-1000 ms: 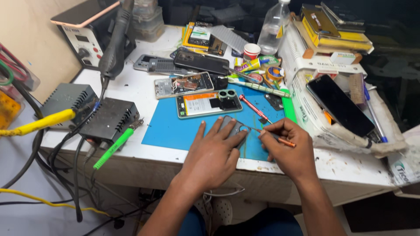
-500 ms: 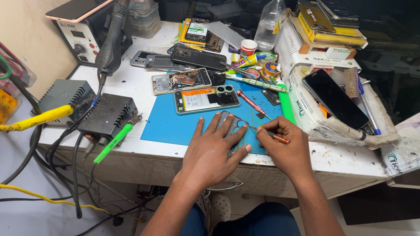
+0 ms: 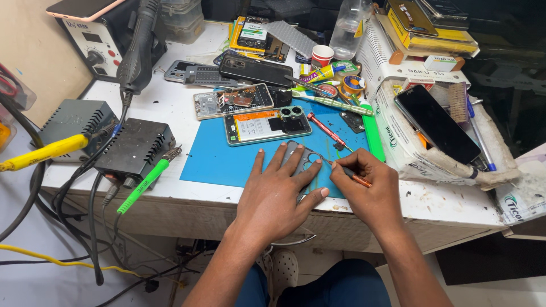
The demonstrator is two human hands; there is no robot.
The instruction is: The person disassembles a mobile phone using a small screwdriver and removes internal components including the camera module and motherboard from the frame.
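Head view: left hand point(image 3: 273, 196) flat, fingers spread, pressing dark camera-frame part point(image 3: 304, 162) onto blue mat point(image 3: 210, 156) near desk's front edge; part's long axis runs away from person, round cutouts showing, lower half hidden under palm. Right hand point(image 3: 369, 190) pinched shut on thin orange-handled tool point(image 3: 354, 176), tip pointing left, touching part's right edge. Matte plastic part, smooth rubbery mat. Opened phone point(image 3: 267, 126) lies just behind

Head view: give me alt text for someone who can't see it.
The left hand presses a dark phone cover flat on a blue mat while the right hand works its edge with a small orange-handled tool. An opened phone lies just beyond.
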